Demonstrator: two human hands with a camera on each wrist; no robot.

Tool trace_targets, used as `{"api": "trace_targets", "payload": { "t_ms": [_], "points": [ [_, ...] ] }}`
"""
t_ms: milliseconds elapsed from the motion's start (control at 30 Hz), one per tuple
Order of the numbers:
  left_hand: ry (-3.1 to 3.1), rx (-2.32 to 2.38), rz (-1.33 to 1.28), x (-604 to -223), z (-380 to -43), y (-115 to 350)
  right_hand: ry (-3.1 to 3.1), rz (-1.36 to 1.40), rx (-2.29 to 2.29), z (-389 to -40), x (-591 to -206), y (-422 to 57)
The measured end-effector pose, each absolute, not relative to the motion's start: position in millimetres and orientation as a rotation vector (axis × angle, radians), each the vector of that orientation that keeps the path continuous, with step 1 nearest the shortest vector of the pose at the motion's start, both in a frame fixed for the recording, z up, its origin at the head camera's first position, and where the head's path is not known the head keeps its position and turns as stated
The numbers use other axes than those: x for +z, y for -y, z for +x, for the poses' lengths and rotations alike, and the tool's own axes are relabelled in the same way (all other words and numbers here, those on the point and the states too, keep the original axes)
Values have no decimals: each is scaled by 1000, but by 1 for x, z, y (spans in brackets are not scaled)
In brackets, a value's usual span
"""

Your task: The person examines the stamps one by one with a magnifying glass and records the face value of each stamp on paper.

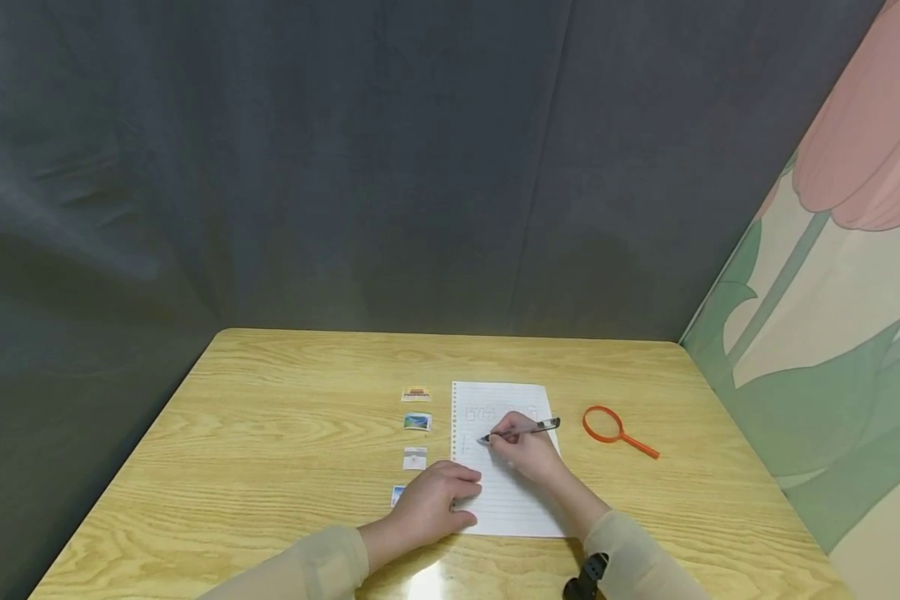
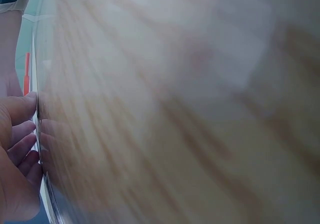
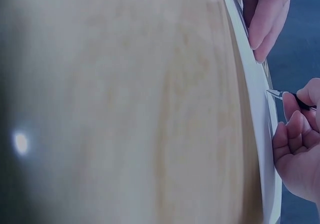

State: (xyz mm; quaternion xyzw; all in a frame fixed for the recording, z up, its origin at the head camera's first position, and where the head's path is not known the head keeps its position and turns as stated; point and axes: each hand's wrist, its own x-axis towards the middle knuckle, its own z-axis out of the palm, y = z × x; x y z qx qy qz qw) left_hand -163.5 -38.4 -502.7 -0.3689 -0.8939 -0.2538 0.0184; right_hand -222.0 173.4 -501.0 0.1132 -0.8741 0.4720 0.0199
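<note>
A sheet of lined paper [image 1: 510,508] with a row of punched holes lies on the wooden table, with faint writing across its upper lines. My right hand [image 1: 528,454] pinches a pen [image 1: 528,429], whose tip touches the sheet below that writing. In the right wrist view the pen [image 3: 287,95] slants down to the paper [image 3: 260,114] between thumb and fingers. My left hand [image 1: 438,500] rests on the paper's left edge, fingers spread and holding nothing. It partly covers the lowest stamp-like picture [image 1: 397,495].
Left of the paper, in a column, lie a yellow picture [image 1: 416,394], a blue-green one [image 1: 417,422] and a pale one [image 1: 415,458]. An orange magnifying glass [image 1: 603,424] lies to the right. A dark curtain [image 1: 390,183] hangs behind the table [image 1: 285,417].
</note>
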Motion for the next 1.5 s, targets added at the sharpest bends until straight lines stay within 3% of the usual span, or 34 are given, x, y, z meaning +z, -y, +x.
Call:
{"api": "trace_targets", "payload": {
  "t_ms": [467,1500],
  "points": [
    [2752,-801,-1164,-504,-165,40,2719,520,1485,-212,-502,-166],
    [2769,-817,-1148,-502,-163,39,2682,277,1560,-221,-501,-185]
  ]
}}
